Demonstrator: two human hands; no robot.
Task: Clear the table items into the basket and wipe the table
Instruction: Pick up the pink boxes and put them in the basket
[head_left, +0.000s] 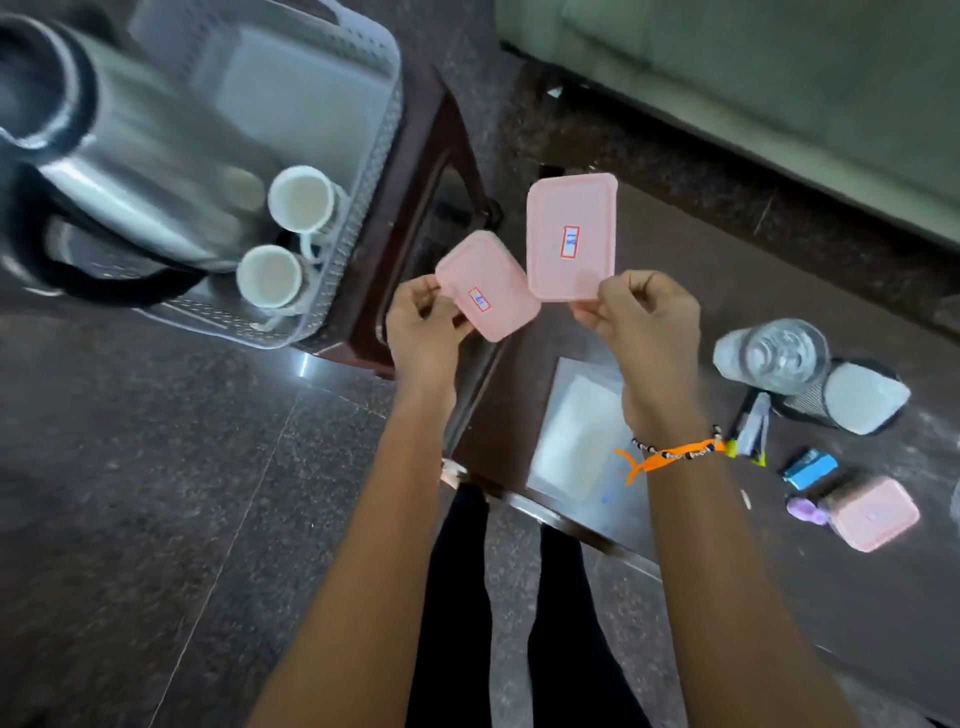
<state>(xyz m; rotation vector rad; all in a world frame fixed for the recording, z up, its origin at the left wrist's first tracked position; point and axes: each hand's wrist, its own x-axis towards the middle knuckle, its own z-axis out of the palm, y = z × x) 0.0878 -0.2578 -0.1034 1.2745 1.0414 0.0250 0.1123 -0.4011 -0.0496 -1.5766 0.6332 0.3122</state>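
The left hand (421, 332) pinches a small pink plastic lidded box (485, 286) by its corner; the right hand (644, 322) pinches a larger pink rectangular plastic lid (571, 236) by its lower edge — both held up between the dark counter (857, 597) and the translucent grey plastic basket (363, 171) (two white ceramic cups (301, 200) lie inside).

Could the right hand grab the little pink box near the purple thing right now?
Probably not yet. The right hand is already pinching the larger pink plastic lid, so its fingers are busy. The small pink lidded box sits in the open on the dark table, with nothing covering it, so once the lid is put down it looks easy.
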